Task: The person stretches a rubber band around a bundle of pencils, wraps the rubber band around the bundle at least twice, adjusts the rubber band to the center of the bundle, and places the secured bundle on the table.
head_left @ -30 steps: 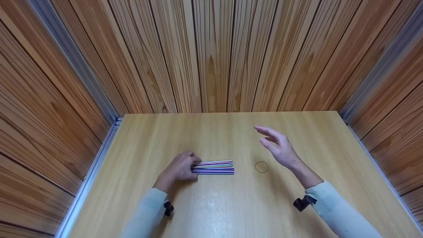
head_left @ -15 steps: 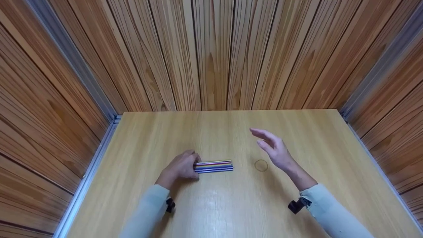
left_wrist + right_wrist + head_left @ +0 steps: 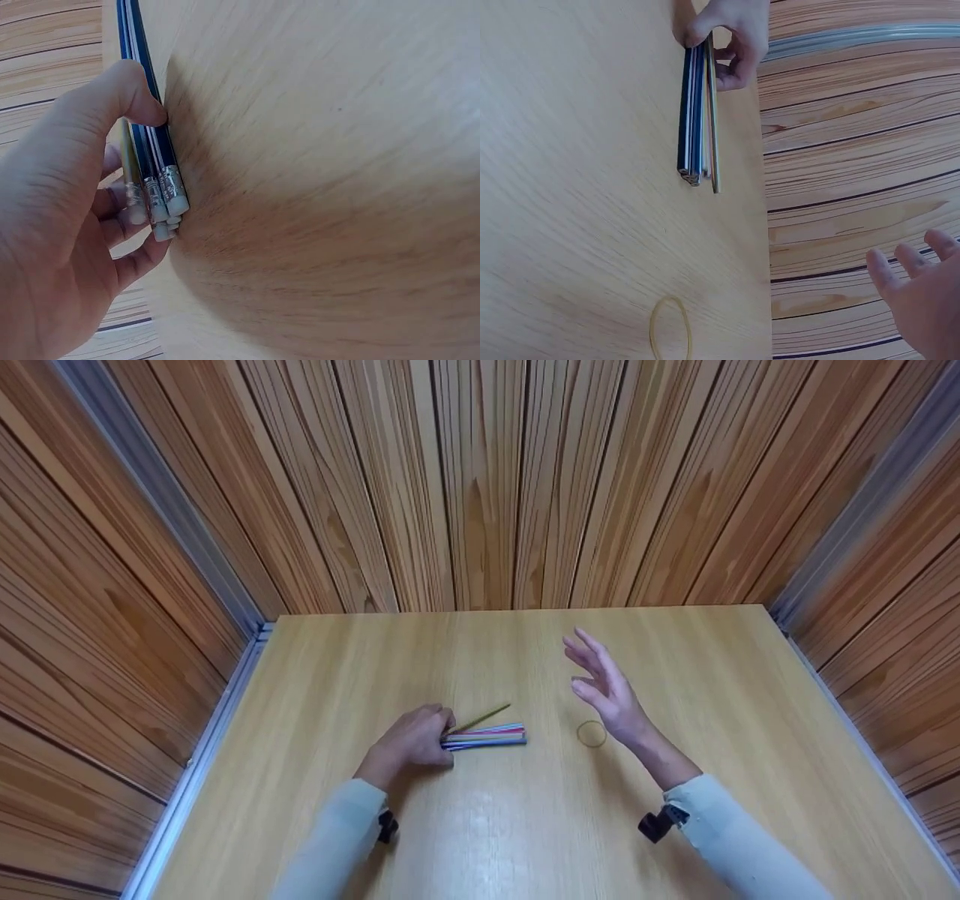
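Observation:
My left hand (image 3: pixel 412 741) grips a bundle of coloured pencils (image 3: pixel 487 736) near their eraser ends, low over the table. In the left wrist view the thumb presses on one side of the pencils (image 3: pixel 156 150), with white erasers and metal ferrules showing below it. One yellowish pencil (image 3: pixel 484 718) slants away from the bundle toward the back. To the right, my right hand (image 3: pixel 611 697) is raised above the table with spread fingers and holds nothing. A thin tan rubber band (image 3: pixel 591 733) lies on the table just left of the right wrist; the right wrist view shows part of this loop.
The pale wooden table (image 3: pixel 480 825) is bounded by a plank wall (image 3: pixel 480 495) behind and more plank walls at both sides. Metal rails (image 3: pixel 202 742) run along the side edges. A small black camera (image 3: pixel 656 825) sits at my right cuff.
One pencil has swung out of the bundle at an angle toward the back. My right hand has shifted left, and its fingers now spread and point more upward. The rubber band stays put.

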Demonstrator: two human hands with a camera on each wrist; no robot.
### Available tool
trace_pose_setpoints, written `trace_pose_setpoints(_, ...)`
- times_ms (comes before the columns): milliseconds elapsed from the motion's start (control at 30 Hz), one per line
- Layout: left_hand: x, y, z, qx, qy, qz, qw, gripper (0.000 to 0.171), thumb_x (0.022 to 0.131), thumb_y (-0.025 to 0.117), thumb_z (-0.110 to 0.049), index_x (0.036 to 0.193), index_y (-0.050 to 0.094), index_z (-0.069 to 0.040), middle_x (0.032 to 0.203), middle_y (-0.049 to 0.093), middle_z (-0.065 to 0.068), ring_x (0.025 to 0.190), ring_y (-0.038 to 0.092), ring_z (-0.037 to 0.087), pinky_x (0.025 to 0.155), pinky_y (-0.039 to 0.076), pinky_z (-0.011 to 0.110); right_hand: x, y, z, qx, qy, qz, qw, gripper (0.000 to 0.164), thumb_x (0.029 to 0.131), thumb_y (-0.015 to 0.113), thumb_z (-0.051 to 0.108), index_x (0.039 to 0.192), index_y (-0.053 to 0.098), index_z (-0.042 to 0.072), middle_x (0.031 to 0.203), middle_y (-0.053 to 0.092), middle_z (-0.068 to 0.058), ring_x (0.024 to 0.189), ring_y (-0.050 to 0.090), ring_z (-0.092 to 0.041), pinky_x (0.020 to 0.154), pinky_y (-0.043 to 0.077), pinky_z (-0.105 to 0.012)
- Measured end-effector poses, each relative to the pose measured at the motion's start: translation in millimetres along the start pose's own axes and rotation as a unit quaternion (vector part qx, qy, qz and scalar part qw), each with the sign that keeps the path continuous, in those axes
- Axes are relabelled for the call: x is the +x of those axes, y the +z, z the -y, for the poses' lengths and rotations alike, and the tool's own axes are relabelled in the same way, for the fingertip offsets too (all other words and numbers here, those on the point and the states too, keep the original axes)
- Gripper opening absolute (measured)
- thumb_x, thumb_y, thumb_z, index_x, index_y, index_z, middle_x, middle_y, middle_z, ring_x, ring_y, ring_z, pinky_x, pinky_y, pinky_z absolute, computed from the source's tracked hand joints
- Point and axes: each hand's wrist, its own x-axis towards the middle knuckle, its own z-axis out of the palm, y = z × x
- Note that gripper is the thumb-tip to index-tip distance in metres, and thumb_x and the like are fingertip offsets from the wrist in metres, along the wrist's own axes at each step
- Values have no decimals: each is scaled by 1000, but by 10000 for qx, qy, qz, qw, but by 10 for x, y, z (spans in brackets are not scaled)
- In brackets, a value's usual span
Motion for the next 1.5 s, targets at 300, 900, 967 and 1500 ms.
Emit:
trace_pose_setpoints(300, 19, 36, -22, 307, 95, -135, 9994, 44, 90, 91, -23, 123, 67, -5, 107, 60, 7, 93, 54, 22, 84, 49, 39, 65, -15, -164, -329, 61, 20, 9994, 75, 108, 59, 0, 176, 25, -1, 180, 36, -30, 166, 34, -59, 125, 34, -83)
trace_pose_setpoints(900, 32, 127, -6, 744, 33, -223, 9970, 41, 108, 68, -25, 137, 67, 4, 118, 69, 16, 100, 61, 25, 102, 61, 49, 56, -28, -294, -2366, -315, 642, 9690, 78, 98, 81, 20, 169, 50, 11, 177, 47, -23, 164, 44, -50, 130, 33, -79)
trace_pose_setpoints(967, 20, 125, 0, 725, 110, -326, 9968, 40, 109, 65, -26, 136, 67, 3, 114, 70, 16, 96, 61, 26, 98, 61, 50, 61, -33, -303, -2476, -359, 664, 9659, 79, 96, 83, 25, 167, 53, 12, 175, 50, -22, 163, 46, -50, 129, 34, -80)
trace_pose_setpoints(1500, -2, 102, 83, 524, 337, -261, 9977, 41, 109, 59, -30, 139, 64, -2, 102, 72, 17, 91, 61, 30, 98, 59, 60, 60, -68, -291, -2573, -351, 697, 9632, 79, 95, 84, 29, 166, 55, 14, 173, 53, -22, 163, 46, -51, 128, 34, -82)
